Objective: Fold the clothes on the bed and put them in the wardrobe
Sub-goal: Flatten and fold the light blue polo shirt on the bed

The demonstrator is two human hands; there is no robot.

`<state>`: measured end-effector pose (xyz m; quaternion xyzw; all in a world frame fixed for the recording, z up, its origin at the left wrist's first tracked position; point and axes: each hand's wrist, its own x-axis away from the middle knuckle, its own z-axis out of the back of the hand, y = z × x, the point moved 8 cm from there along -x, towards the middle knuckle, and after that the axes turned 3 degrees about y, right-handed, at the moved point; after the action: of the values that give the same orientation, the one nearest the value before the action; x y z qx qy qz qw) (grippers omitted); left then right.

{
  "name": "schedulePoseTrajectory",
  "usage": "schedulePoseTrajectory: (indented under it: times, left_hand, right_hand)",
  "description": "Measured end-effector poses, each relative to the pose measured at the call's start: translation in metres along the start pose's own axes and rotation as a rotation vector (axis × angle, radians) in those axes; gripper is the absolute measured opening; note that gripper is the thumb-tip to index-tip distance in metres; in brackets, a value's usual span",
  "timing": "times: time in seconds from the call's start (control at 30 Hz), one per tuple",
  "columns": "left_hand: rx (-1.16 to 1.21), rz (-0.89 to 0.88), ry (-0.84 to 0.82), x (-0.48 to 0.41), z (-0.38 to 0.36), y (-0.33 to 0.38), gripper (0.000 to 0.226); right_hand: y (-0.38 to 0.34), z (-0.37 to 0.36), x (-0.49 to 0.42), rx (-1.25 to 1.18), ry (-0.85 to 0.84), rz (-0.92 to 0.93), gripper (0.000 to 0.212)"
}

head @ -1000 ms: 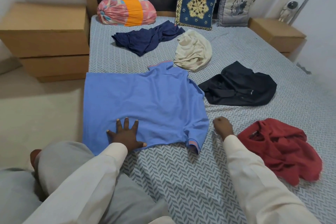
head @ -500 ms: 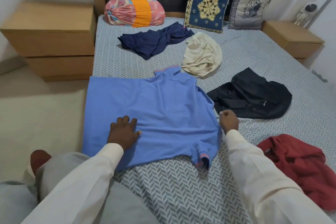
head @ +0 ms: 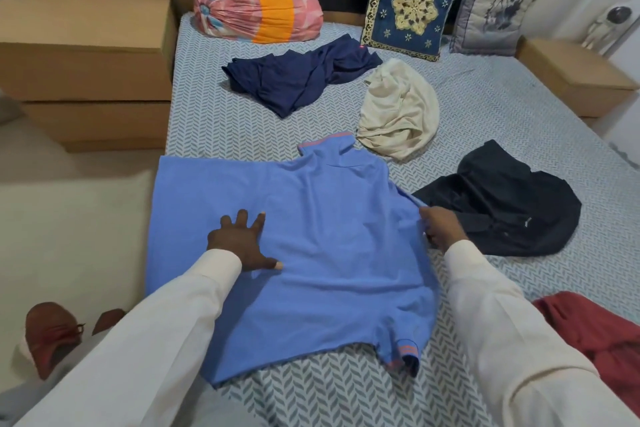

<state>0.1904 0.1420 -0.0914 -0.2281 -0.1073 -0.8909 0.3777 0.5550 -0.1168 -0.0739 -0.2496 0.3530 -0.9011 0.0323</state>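
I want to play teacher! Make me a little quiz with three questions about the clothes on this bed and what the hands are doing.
1. True or false: the left hand lies flat, fingers spread, on the light blue polo shirt.
2. Which of these lies closest to the right hand?
A. black crumpled garment
B. cream crumpled garment
C. navy crumpled garment
3. Fill in: besides the spread-out shirt, ___ crumpled garments lie on the grey herringbone bedsheet.

Key: 1 true; 2 A; 3 four.
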Motion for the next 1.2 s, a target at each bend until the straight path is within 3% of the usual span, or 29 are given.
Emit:
schedulePoseTrajectory:
  times: [0.07, 0.2, 0.3, 0.4, 0.5, 0.6, 0.7, 0.8, 0.87, 0.97, 1.07, 1.13, 1.2]
  left_hand:
    - [0.044, 0.027, -0.01, -0.01, 0.003, -0.005, 0.11]
    - [0.034, 0.043, -0.039, -0.025, 0.007, -0.016, 0.09]
    - [0.033, 0.037, -0.074, -0.031, 0.01, -0.021, 0.098]
    - [0.069, 0.03, -0.12, -0.038, 0.012, -0.025, 0.106]
    - [0.142, -0.002, -0.161, -0.047, 0.015, -0.033, 0.103]
    - [0.234, -0.063, -0.121, -0.057, 0.033, -0.043, 0.071]
    - [0.188, -0.027, 0.149, -0.078, 0.063, -0.076, 0.047]
    - [0.131, 0.061, 0.314, -0.093, 0.083, -0.12, 0.055]
    - [0.139, 0.11, 0.349, -0.104, 0.089, -0.149, 0.054]
    - [0.153, 0.114, 0.337, -0.127, 0.087, -0.184, 0.038]
    - [0.189, 0.08, 0.357, -0.139, 0.091, -0.191, 0.029]
    - [0.181, 0.073, 0.359, -0.145, 0.092, -0.191, 0.024]
    - [0.167, 0.09, 0.369, -0.149, 0.094, -0.188, 0.021]
  right_hand:
    - [-0.002, 0.026, -0.008, 0.204, 0.223, 0.025, 0.042]
    - [-0.03, 0.033, -0.008, 0.239, 0.379, 0.137, 0.037]
    - [-0.068, -0.002, -0.025, 0.43, 0.221, 0.279, 0.042]
    - [-0.076, -0.034, -0.049, 0.58, 0.089, 0.219, 0.04]
    - [-0.087, -0.028, -0.046, 0.617, 0.373, 0.133, 0.032]
    - [-0.12, -0.044, -0.035, 0.652, 0.563, 0.219, 0.043]
    - [-0.167, -0.102, -0.038, 0.67, 0.352, 0.447, 0.048]
    - [-0.178, -0.136, -0.065, 0.473, 0.17, 0.293, 0.058]
    - [-0.179, -0.145, -0.084, 0.334, 0.117, 0.18, 0.069]
    - [-0.179, -0.163, -0.124, 0.334, 0.046, 0.139, 0.075]
    - [-0.187, -0.162, -0.14, 0.313, 0.003, 0.156, 0.038]
    - [-0.205, -0.15, -0.133, 0.261, 0.104, 0.22, 0.016]
    - [-0.209, -0.139, -0.14, 0.169, 0.216, 0.259, 0.01]
